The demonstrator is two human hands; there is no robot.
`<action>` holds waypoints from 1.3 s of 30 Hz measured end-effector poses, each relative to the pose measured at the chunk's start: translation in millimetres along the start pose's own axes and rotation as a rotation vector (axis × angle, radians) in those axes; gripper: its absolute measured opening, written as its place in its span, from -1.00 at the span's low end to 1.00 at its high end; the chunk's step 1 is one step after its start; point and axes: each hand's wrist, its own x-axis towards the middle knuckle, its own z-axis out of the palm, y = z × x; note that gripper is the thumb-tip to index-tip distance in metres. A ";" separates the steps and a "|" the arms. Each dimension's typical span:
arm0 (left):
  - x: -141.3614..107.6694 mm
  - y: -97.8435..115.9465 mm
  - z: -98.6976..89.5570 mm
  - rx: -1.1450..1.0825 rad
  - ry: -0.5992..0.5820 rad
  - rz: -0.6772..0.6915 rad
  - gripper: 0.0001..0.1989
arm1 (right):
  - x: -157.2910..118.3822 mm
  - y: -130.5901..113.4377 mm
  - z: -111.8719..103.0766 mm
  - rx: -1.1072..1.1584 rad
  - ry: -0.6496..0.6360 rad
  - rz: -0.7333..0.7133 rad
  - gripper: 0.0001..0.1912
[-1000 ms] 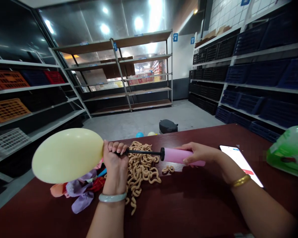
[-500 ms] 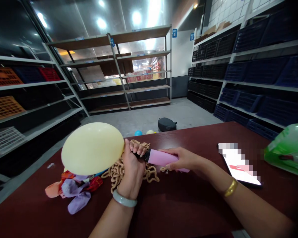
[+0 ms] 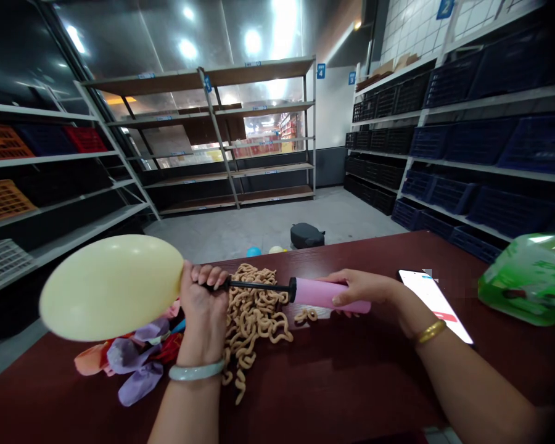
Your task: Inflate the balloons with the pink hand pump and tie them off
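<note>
My left hand (image 3: 205, 302) is wrapped round the black end of a hand pump, with the neck of a pale yellow inflated balloon (image 3: 113, 287) at its fingers. The pump's black rod (image 3: 261, 286) shows between my two hands. My right hand (image 3: 363, 290) grips the pink pump barrel (image 3: 315, 292). Below and between the hands lies a heap of tan curly cord-like pieces (image 3: 254, 311). Uninflated balloons (image 3: 139, 364) in purple, orange and red lie under the yellow one.
On the dark red table (image 3: 333, 382) are a lit phone (image 3: 437, 302) and, at the right, a green bag (image 3: 530, 280). A dark grey object (image 3: 308, 235) is on the floor beyond, near a blue balloon (image 3: 254, 251). Shelves with crates (image 3: 476, 142) stand around.
My left hand has moved left with the yellow balloon, and the pump's rod is now drawn out of the barrel. My right hand with the barrel has shifted slightly right.
</note>
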 end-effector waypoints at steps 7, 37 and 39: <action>-10.2 -9.8 9.4 -0.077 -0.038 0.027 -0.52 | -9.5 -13.2 -6.9 -0.246 0.119 -0.110 -0.30; 2.3 6.1 -3.1 -0.039 -0.044 0.040 -0.48 | -3.4 -5.8 -0.8 -0.021 0.000 -0.036 -0.28; -1.1 7.2 1.2 -0.032 -0.052 0.040 -0.49 | -7.8 -9.4 -4.8 -0.072 0.019 -0.075 -0.31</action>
